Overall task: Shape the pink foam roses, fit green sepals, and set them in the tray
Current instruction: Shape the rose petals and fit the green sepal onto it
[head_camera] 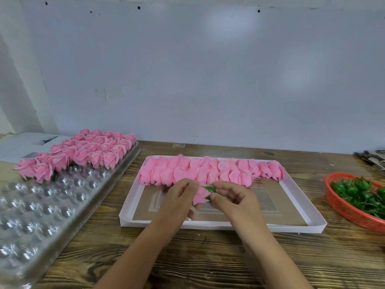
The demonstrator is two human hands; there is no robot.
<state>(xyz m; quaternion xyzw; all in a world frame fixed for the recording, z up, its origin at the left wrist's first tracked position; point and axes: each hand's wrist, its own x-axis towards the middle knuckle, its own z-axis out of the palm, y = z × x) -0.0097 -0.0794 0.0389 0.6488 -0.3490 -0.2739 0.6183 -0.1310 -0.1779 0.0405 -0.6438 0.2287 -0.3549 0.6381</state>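
Note:
My left hand (179, 198) grips a pink foam rose (199, 196) over the shallow white box (218, 226) in the middle of the table. At the rose's base my right hand (230, 197) pinches a green sepal (210, 189). Two rows of closed pink rose buds (210, 172) lie along the far side of that box. On the left stands a clear plastic blister tray (41, 207), its far end filled with shaped pink roses (83, 153). A red basket (352, 211) of loose green sepals (360, 192) sits at the right.
The wooden table (198, 257) runs under everything. Printed papers (27, 144) lie at the back left beside the tray. A pile of dark flat pieces (373, 156) sits at the far right edge. A pale wall closes off the back.

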